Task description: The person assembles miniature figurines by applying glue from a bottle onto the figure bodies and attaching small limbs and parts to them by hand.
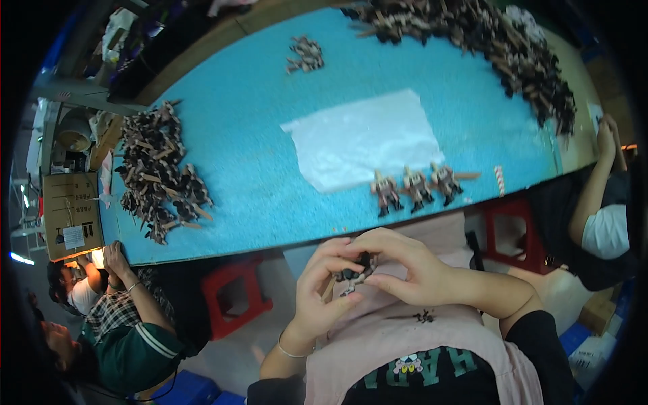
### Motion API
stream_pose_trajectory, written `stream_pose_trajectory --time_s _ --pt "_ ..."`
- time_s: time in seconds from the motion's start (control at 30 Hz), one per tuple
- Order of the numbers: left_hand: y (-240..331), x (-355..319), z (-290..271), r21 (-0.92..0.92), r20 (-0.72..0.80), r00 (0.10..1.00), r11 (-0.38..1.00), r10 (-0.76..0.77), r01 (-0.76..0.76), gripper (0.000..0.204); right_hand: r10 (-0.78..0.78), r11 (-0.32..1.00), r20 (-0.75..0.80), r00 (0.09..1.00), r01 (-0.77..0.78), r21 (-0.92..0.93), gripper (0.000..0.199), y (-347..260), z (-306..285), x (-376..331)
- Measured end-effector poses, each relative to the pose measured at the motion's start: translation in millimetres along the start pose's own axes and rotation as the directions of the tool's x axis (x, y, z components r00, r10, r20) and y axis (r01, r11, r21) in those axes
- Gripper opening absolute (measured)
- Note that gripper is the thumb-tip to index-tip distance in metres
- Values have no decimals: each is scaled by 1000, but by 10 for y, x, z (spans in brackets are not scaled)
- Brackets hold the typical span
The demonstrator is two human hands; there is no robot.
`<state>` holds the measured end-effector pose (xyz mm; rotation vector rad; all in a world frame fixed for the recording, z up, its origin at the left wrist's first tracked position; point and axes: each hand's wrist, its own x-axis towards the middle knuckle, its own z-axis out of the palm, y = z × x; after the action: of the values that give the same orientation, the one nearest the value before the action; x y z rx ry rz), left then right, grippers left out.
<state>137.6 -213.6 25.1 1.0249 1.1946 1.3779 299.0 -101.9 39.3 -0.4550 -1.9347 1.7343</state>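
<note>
Close to my body, in front of the table edge, my left hand (322,287) and my right hand (412,270) are both closed around a small dark-and-pale figurine (352,275). Fingers of both hands cover much of it. Beyond them, three similar figurines (417,189) lie side by side on the blue tabletop (229,135), partly over the edge of a white sheet (364,142). A brown strip juts out from the rightmost one. Dark crumbs (424,316) lie on the pink apron over my lap.
Heaps of similar pieces lie at the left (158,172) and far right (499,54), with a small pile (306,54) at the back. A striped piece (499,181) is near the front edge. Co-workers sit left and right, beside red stools (236,297). A carton (71,209) stands at left.
</note>
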Motion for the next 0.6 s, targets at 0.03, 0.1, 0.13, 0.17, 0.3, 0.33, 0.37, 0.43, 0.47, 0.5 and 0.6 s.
stream_pose_trajectory --time_s 0.03,0.1,0.13,0.17,0.3,0.33,0.37,0.43,0.47,0.5,0.6 --pt "12 12 -41 -2 -6 1000 1000 30 -30 33 31 1000 -3 1000 -31 -3 37 -36 -42 53" --pt "37 36 -121 45 -35 999 999 33 -31 33 -49 988 45 998 55 -144 33 -87 -262 272" --pt "28 41 -164 43 -51 998 998 47 -45 32 -35 972 47 998 45 -231 30 -137 -365 402" --pt "31 42 -194 39 -58 996 997 68 -66 32 -20 948 46 999 34 -317 27 -178 -461 556" --pt "19 34 -298 41 -93 993 997 73 -69 29 -92 817 -58 994 42 -575 19 -36 -810 1489" --pt "11 36 -299 11 -110 994 1000 28 -27 32 -136 757 -93 986 43 -652 17 25 -850 1727" --pt "10 38 -303 -20 -118 993 1000 -14 11 35 -187 687 -128 974 36 -725 16 73 -880 1928" --pt "-4 37 -341 -24 -100 994 999 31 -33 29 -272 521 -109 956 51 -852 14 216 -899 2295" --pt "12 38 -343 -46 -111 994 999 10 -15 29 -337 349 -83 938 43 -936 13 287 -890 2444" --pt "10 29 -354 -67 -119 993 998 -10 2 30 -355 333 -73 932 53 -941 13 353 -859 2530" --pt "-29 -30 -409 -113 -138 990 994 -25 9 31 -284 119 -82 955 -50 -992 12 483 -734 2691"
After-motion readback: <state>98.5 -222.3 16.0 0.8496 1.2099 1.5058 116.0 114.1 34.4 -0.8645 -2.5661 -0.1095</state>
